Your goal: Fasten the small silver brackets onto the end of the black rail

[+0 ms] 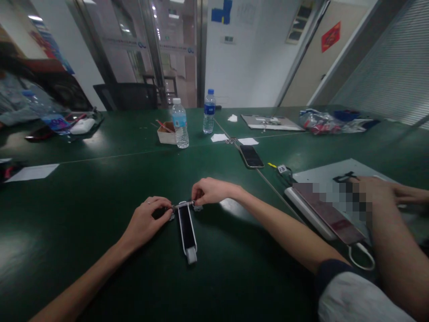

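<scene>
A narrow black strap with grey end pieces (187, 231) lies lengthwise on the green table (100, 214), its near end toward me. My left hand (147, 221) is closed in a pinch at the left side of the strap's far end, on a thin metal pin or buckle part. My right hand (209, 191) is closed in a pinch on the right side of that same far end. Both hands rest on the table.
Two water bottles (180, 123) (209, 111) and a small open box (166, 133) stand at mid-table. A phone (251, 156) and paper slips (219, 137) lie beyond. Another person's arm (389, 214) rests at right by a grey sheet (321, 176) and a long white device (318, 219).
</scene>
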`<state>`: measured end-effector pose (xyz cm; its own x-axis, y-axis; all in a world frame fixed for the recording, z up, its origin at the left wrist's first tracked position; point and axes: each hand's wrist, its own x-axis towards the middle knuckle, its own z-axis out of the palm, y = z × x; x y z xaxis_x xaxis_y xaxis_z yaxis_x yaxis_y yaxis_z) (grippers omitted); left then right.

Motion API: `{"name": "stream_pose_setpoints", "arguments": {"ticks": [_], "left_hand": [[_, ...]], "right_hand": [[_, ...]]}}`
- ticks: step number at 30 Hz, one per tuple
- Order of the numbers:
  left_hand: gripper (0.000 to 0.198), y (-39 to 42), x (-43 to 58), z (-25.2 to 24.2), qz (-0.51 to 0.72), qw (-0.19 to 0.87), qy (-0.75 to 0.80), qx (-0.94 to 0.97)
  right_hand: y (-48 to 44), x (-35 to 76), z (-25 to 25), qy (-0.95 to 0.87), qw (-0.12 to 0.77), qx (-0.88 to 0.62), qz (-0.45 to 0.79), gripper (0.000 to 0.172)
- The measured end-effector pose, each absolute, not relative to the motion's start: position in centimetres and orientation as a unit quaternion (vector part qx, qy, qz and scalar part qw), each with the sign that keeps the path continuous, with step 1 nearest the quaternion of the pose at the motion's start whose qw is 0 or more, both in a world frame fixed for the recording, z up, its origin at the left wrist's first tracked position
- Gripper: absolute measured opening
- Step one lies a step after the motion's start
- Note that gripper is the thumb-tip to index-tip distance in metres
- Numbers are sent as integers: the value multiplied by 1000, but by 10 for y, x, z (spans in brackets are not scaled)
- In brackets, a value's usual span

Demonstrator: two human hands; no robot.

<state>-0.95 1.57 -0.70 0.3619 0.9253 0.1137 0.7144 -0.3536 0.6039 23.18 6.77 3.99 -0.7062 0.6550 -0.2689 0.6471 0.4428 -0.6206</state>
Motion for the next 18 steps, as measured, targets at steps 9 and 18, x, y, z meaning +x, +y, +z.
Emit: {"name": "stream_pose_setpoints", "arguments": {"ticks": [9, 18], "left_hand": [[28, 15, -7, -4, 229, 227, 528, 786], [32, 16, -7, -4, 230, 235, 531, 781]], "right_hand": [[71, 234, 38, -864, -5, -377, 334, 21], [72, 235, 36, -857, 18, -372, 357, 22]]}}
